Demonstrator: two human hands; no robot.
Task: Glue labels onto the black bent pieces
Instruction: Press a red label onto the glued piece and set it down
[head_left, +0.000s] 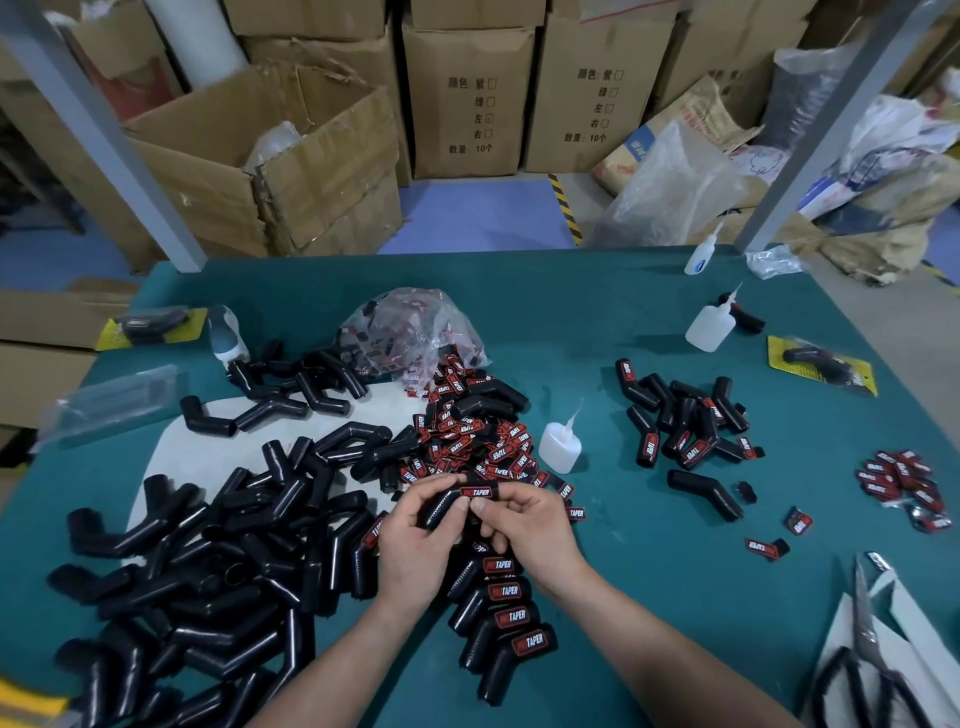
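My left hand (415, 540) grips a black bent piece (441, 506) at the table's middle. A red and black label (477, 491) lies on that piece, and my right hand (524, 525) pinches the piece and label from the right with thumb and fingers. A big heap of unlabelled black bent pieces (218, 551) fills the left. A pile of loose labels (478, 436) lies just beyond my hands. A row of labelled pieces (506, 618) sits under my wrists. A glue bottle (560, 441) stands to the right of the label pile.
More labelled pieces (691, 426) lie at the right, with a small label pile (904, 483) further right. Two more glue bottles (710, 325) stand at the back right. Scissors (867, 654) lie at the front right. A plastic bag of labels (410, 327) sits behind. Cardboard boxes stand beyond the table.
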